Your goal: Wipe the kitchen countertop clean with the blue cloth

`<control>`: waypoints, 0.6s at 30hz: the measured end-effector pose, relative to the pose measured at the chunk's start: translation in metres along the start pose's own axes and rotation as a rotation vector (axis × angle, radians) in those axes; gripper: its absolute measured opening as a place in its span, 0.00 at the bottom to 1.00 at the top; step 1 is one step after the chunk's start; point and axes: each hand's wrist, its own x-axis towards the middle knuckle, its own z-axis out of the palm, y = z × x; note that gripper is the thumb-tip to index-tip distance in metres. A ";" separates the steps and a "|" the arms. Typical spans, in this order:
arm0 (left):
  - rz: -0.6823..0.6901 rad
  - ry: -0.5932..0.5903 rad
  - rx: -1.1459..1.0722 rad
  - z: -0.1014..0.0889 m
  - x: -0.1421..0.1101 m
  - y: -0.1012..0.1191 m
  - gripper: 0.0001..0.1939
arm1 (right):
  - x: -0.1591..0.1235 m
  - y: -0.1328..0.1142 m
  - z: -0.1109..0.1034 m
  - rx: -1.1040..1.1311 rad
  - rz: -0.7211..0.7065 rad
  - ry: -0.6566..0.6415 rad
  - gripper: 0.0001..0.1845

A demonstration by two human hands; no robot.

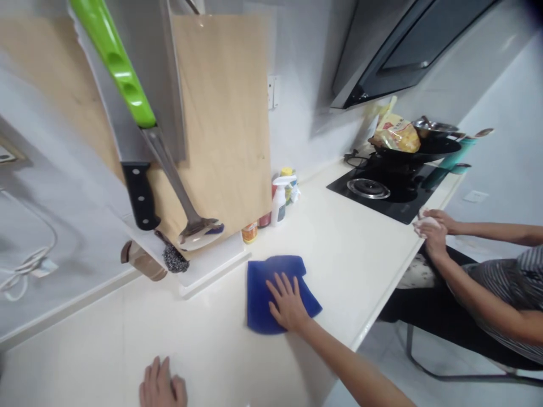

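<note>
A blue cloth (pixel 263 314) lies spread on the white countertop (pixel 186 339), one edge folded over. My right hand (pixel 289 305) rests flat on top of it with fingers spread, pressing on the fabric without gripping it. At the bottom of the view, my left hand (pixel 162 385) is on or just above the bare counter, left of the cloth. Its fingers are together and slightly bent, the thumb apart, and nothing shows in it.
A rack with a wooden board (pixel 224 118), cleaver (pixel 142 195) and green-handled ladle (pixel 127 85) rises at left. Behind the cloth stands a spray bottle (pixel 279 203). A black cooktop (pixel 382 189) lies beyond. At right sits another person (pixel 487 282), hands holding something whitish.
</note>
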 end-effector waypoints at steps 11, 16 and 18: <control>0.049 0.059 -0.008 -0.001 -0.005 0.006 0.27 | -0.018 -0.015 -0.015 -0.083 0.029 0.011 0.33; 0.084 0.061 0.005 -0.004 -0.005 0.006 0.25 | 0.016 -0.005 0.009 -0.083 0.173 -0.034 0.33; 0.079 0.058 0.002 -0.004 -0.004 0.007 0.25 | 0.035 0.006 0.013 -0.093 0.254 -0.049 0.33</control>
